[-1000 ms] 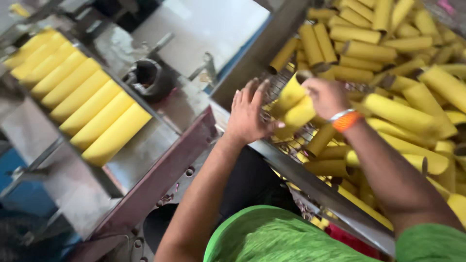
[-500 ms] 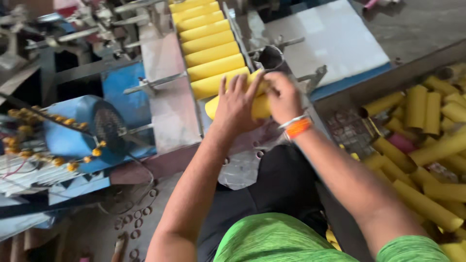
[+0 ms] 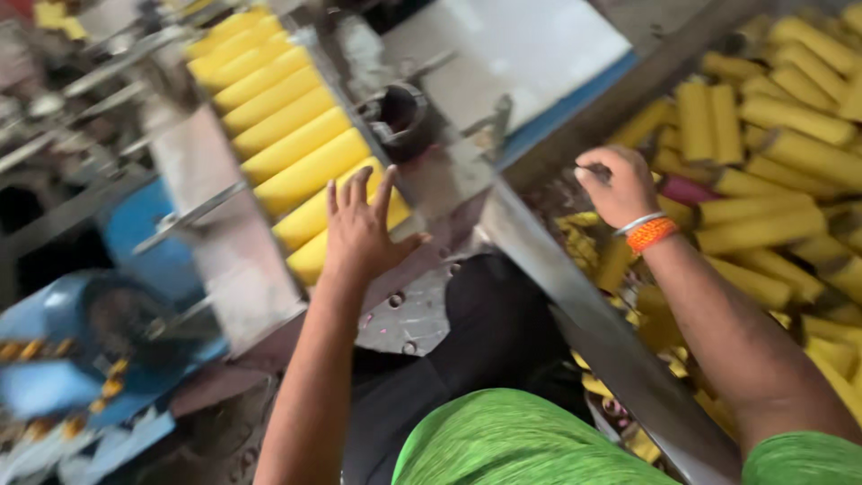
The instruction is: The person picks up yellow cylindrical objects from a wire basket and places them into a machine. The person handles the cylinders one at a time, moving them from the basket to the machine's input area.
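You are pressing your open left hand (image 3: 361,235) flat on the nearest yellow tubes (image 3: 310,238) in the slanted tray (image 3: 229,269) at centre left, so keep them level while your empty, curled right hand (image 3: 618,187) is hovering over the loose tubes (image 3: 763,162) at right.

- Left hand (image 3: 359,235): palm side hidden; covers part of the nearest yellow tubes (image 3: 305,233) in the tray.
- Right hand (image 3: 618,184): fingers curled; contents, if any, cannot be told.
- Blue machine (image 3: 99,350): motion-blurred, cut off by the left edge.
- Loose yellow tubes (image 3: 772,180): heap cut off at right edge.
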